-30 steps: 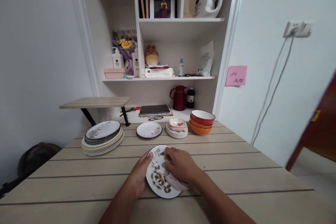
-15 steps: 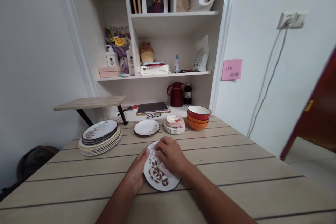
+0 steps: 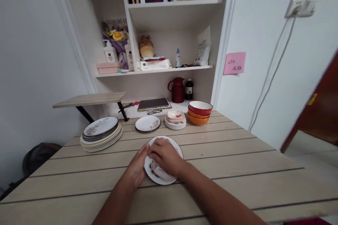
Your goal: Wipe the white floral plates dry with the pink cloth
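A round white plate (image 3: 174, 143) with a dark rim and brown flower pattern is in front of me, above the wooden table. My left hand (image 3: 137, 166) grips it by the left edge, thumb toward the rim. Bent over the plate's face, my right hand (image 3: 167, 157) presses a pale, crumpled cloth (image 3: 161, 173) against it. Cloth and fingers cover most of the pattern. Behind it lie another patterned plate (image 3: 147, 123) and a stack of small white dishes (image 3: 175, 125), with a heart-patterned dish (image 3: 175, 115) on top.
At the left, a tall stack of plates (image 3: 101, 126) stands by a small raised wooden shelf (image 3: 89, 100). Stacked red and orange bowls (image 3: 199, 112) are at the back right. Farther back are a dark laptop-like slab (image 3: 153, 103), glasses (image 3: 154, 112) and a red jug (image 3: 177, 90).
My right hand and the cloth have shifted left and toward me across the plate, covering the brown flowers. More of its upper right rim shows. The camera view has tilted slightly down.
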Action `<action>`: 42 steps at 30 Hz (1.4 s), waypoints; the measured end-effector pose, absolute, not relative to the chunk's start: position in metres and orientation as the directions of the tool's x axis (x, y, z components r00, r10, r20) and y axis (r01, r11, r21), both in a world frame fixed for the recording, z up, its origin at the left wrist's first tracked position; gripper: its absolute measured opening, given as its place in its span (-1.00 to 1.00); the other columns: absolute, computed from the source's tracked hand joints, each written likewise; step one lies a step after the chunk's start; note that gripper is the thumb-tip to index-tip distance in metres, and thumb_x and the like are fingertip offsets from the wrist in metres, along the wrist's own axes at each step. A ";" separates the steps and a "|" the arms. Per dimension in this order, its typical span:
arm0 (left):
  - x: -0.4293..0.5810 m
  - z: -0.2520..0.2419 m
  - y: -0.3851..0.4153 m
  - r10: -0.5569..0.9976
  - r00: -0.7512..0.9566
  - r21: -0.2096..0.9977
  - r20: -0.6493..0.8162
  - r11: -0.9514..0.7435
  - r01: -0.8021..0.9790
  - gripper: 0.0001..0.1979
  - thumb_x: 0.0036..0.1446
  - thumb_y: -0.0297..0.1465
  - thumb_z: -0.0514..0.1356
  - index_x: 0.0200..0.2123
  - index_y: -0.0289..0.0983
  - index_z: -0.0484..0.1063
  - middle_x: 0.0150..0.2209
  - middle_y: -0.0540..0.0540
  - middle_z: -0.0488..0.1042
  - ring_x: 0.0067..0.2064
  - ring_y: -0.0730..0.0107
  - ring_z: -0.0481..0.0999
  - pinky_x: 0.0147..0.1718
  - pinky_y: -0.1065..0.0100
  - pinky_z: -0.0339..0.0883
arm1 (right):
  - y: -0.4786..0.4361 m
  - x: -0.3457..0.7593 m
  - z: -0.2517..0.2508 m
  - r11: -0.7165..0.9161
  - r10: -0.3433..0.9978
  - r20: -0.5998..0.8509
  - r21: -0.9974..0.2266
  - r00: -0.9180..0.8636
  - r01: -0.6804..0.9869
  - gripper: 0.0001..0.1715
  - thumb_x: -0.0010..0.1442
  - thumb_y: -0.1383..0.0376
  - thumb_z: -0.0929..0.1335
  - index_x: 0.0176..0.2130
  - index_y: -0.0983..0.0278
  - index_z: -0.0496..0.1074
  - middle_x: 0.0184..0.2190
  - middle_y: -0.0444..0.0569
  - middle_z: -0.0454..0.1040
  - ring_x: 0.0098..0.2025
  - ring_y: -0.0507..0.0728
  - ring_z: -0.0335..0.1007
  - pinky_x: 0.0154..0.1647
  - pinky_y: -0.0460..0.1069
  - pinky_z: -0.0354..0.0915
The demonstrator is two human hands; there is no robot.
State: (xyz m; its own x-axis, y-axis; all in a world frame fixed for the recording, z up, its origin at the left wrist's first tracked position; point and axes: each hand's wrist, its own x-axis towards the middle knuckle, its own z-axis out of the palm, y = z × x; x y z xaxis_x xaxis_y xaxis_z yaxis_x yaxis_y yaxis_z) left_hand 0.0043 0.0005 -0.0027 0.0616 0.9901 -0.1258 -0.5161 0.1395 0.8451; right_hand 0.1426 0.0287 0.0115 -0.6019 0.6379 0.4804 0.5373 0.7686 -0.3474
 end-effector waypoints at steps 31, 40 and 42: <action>0.004 -0.005 0.004 0.960 0.222 0.723 -0.171 0.276 -0.634 -0.45 0.19 -0.12 0.13 0.15 -0.31 0.31 0.01 -0.27 0.51 0.02 0.08 0.50 0.05 0.12 0.29 | 0.040 0.154 0.018 0.562 0.827 0.329 -0.450 -0.456 0.694 -0.44 0.10 0.41 0.29 0.07 -0.01 0.38 -0.01 -0.03 0.26 -0.08 0.14 0.32 -0.13 -0.04 0.20; 0.001 -0.008 0.002 0.959 0.199 0.733 -0.201 0.282 -0.619 -0.47 0.22 -0.12 0.09 0.14 -0.33 0.32 0.03 -0.28 0.50 0.02 0.09 0.49 0.05 0.12 0.29 | 0.030 0.194 0.019 0.542 0.834 0.100 -0.333 -0.543 0.771 -0.38 -0.01 0.36 0.38 0.06 0.04 0.35 -0.09 -0.02 0.37 -0.20 0.16 0.36 -0.23 -0.02 0.16; 0.001 -0.007 0.002 0.954 0.230 0.732 -0.195 0.297 -0.613 -0.46 0.23 -0.11 0.07 0.13 -0.35 0.33 0.01 -0.28 0.51 0.03 0.09 0.49 0.04 0.13 0.29 | 0.025 0.184 0.017 0.602 0.786 0.132 -0.380 -0.604 0.702 -0.42 0.01 0.37 0.37 0.05 0.06 0.36 -0.09 -0.04 0.36 -0.16 0.15 0.35 -0.18 -0.03 0.18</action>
State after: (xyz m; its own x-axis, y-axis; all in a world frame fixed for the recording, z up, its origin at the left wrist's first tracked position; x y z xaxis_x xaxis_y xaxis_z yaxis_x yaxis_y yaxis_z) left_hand 0.0010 0.0024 -0.0067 0.2300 0.9535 -0.1947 -0.6131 0.2973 0.7319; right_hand 0.1837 0.0254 0.0169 -0.6035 0.7864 0.1319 0.7020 0.6024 -0.3799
